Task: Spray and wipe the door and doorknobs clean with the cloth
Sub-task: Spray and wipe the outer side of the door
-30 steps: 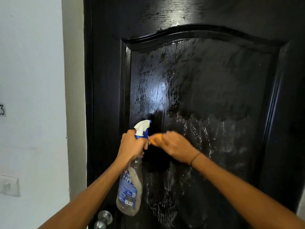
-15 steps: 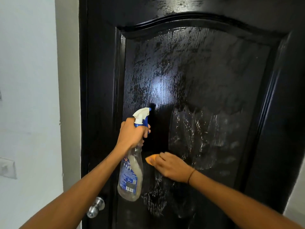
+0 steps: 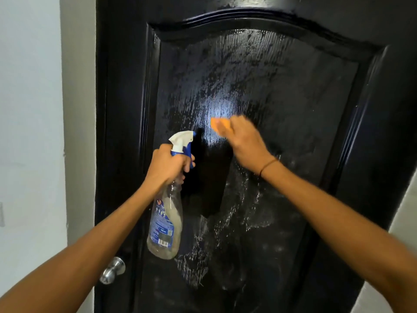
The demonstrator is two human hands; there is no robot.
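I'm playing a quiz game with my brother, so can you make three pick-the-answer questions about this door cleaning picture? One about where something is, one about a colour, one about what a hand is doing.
1. Where is the doorknob?
A. low on the door's left edge
B. top right
C. middle of the panel

2. What colour is the cloth?
A. green
B. orange
C. white

3. What is the left hand doing?
A. hanging free
B. pressing flat on the door
C. gripping the spray bottle

Answers:
1 A: the doorknob sits low on the door, below the bottle.
2 B: the cloth under the right hand is orange.
3 C: the left hand curls round the spray bottle neck.
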